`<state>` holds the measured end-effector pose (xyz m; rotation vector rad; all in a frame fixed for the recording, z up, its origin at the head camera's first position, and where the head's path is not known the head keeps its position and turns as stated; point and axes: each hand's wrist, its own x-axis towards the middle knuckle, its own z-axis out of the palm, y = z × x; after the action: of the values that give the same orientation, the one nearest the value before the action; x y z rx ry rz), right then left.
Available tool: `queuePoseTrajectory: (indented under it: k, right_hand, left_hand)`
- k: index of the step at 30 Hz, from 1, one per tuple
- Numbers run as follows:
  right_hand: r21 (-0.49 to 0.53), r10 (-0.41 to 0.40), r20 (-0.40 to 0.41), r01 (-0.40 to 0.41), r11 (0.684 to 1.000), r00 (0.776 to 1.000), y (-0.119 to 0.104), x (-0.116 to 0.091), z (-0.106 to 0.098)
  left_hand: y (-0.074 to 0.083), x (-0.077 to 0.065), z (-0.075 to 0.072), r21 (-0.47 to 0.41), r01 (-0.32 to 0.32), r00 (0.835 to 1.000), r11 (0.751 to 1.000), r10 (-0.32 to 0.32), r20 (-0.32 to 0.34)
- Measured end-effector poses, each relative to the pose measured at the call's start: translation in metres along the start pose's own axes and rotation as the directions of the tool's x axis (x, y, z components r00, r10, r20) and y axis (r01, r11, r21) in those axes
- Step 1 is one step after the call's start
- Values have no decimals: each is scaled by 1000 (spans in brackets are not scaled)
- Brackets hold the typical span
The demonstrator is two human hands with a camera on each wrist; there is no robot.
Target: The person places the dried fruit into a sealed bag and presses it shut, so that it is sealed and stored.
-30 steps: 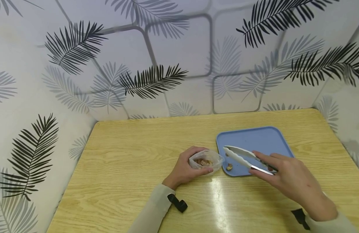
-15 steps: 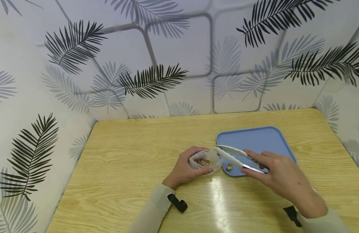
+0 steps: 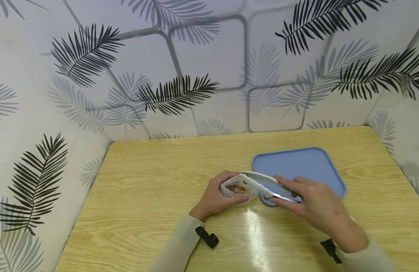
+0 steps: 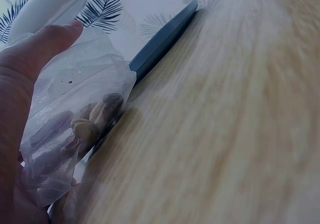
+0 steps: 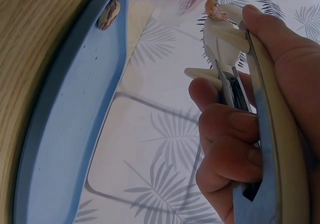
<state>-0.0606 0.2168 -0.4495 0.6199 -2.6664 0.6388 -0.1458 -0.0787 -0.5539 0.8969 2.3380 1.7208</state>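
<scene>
- The wooden surface (image 3: 145, 181) extends to the left of the left fingers.
- The left hand (image 3: 212, 200) has its fingers curled round the clear plastic bag (image 3: 251, 193), so the bag sits between thumb and fingers.
- Inside it, near the left thumb, there are brown pieces (image 4: 90, 121).
- Just right of the left thumb, the tongs (image 3: 264, 189) point toward the bag, with one small piece (image 5: 215, 10) at their tips.
- Beyond the right fingers lies the blue tray (image 3: 298, 164), bearing another piece (image 5: 108, 14).
- The right hand (image 3: 319, 204) grips the tongs.
</scene>
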Motion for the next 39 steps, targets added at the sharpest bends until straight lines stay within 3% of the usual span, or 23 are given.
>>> queuePoseTrajectory:
  k: [16,25,30,39]
  right_hand:
    - [37,-29,18,29,999,999,-12,9,12]
    - [62,39,62,-43,997,997,-17,12,13]
    - [70,28,26,-30,997,999,-15,11,13]
    - [84,32,-33,-29,996,999,-5,5,12]
  left_hand:
    - [-1,1,1,11,-20,1000,1000,20,-4]
    - [1,2,1,38,-8,1000,999,8,-8]
    - [2,2,1,15,16,1000,1000,-16,-5]
    - [-1,1,2,-17,-3,1000,1000,3,-4]
